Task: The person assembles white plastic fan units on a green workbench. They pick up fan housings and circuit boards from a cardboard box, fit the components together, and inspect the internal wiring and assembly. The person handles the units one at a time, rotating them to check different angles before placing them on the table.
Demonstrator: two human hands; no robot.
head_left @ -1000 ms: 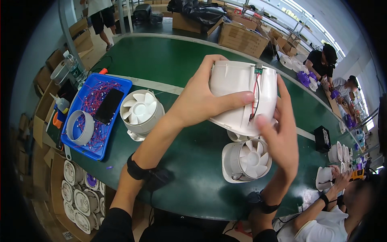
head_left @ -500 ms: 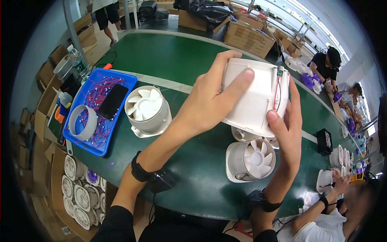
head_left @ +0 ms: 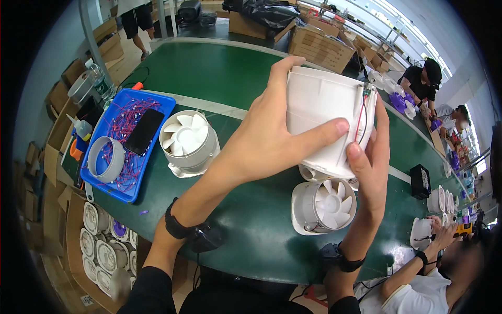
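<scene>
Currently: white housing [head_left: 319, 97] gripped in both hands; left thumb lowered

Seen from beside the green table [head_left: 251, 225], the housing is raised clear of the surface and slightly tilted; it overlaps a partly hidden white part [head_left: 310, 174] in this view, so contact between the two cannot be confirmed.

Left hand [head_left: 266, 131]: the fingers hook over the upper left edge and pass out of sight; the thumb lies along the near face, closing the grip; half a second ago it pointed higher up that face, and its tip is now near the red and black wires [head_left: 360, 118].

Right hand [head_left: 374, 170]: the fingers wrap the right side; the thumb bears on the lower end of the wires; the grip is closed on the housing.

Consequence: both thumbs now sit close to the wire run, which appears to steady the near face; the small green board [head_left: 367, 90] at the upper end stays uncovered; the housing has barely shifted, so the change reads as a re-grip.

Surroundings: one fan unit [head_left: 185, 137] stands left of the left hand, blades showing; a second fan unit [head_left: 330, 206] stands nearer the operator, below the housing; a blue tray [head_left: 123, 195] holds loose wiring [head_left: 125, 112], a black phone [head_left: 142, 132] and a grey ring [head_left: 119, 159].
</scene>
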